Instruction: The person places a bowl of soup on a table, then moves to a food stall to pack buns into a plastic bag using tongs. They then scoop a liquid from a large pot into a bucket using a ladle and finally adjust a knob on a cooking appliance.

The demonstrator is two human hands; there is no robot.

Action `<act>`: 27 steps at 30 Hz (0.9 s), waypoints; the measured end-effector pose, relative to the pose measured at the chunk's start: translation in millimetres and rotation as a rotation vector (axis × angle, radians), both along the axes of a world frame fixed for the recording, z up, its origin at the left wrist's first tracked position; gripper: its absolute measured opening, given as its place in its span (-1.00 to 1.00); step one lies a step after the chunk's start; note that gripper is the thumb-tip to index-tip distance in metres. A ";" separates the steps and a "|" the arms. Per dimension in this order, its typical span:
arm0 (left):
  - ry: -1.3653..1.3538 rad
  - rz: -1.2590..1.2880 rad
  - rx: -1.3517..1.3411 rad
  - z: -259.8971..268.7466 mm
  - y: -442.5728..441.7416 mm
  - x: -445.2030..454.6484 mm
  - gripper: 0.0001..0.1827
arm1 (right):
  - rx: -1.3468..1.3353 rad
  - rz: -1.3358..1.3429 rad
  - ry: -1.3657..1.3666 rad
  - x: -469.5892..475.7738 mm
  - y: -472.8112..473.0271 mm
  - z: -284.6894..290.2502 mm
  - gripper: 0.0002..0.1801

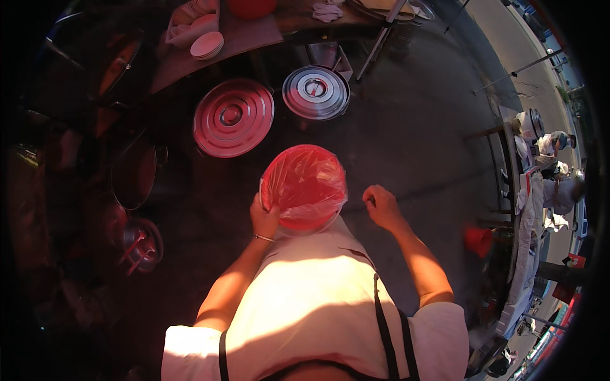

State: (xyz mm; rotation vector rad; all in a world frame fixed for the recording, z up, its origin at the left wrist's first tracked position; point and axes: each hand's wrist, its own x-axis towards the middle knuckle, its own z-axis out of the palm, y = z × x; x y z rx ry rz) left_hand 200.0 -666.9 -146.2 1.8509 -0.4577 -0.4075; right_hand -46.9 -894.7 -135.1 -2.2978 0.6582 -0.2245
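Observation:
A red plastic bucket [312,221] is held in front of my apron, its mouth facing up. A clear plastic bag [310,183] lines it and folds over the rim. My left hand [265,218] grips the bucket's left rim, thumb on the bag. Off to the right, apart from the bucket, my right hand [382,205] hangs in the air with its fingers curled in; I see nothing in it. Beyond the bucket stand two lidded pots, one with a reddish-lit metal lid [233,118] and one with a shiny steel lid [316,92].
At the far side, a table [248,40] bears a stack of bowls [207,46] and a crate of dishes [193,21]. Metal basins [143,245] sit in shadow at left. At right are another red bucket [478,240], a long cloth-covered table [526,247] and people [562,193].

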 end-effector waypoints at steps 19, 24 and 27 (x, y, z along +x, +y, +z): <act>0.090 0.072 0.026 14.1 -95.3 -56.0 -0.74 | 0.294 0.581 0.330 100.0 -2.2 -103.9 -0.57; 0.071 0.049 0.043 17.7 -92.2 -64.0 -0.74 | 0.029 0.637 0.510 112.0 15.6 -113.9 -0.57; 0.044 -0.007 0.108 17.0 -85.5 -48.4 -0.71 | 0.084 0.629 0.509 112.3 9.3 -117.5 -0.57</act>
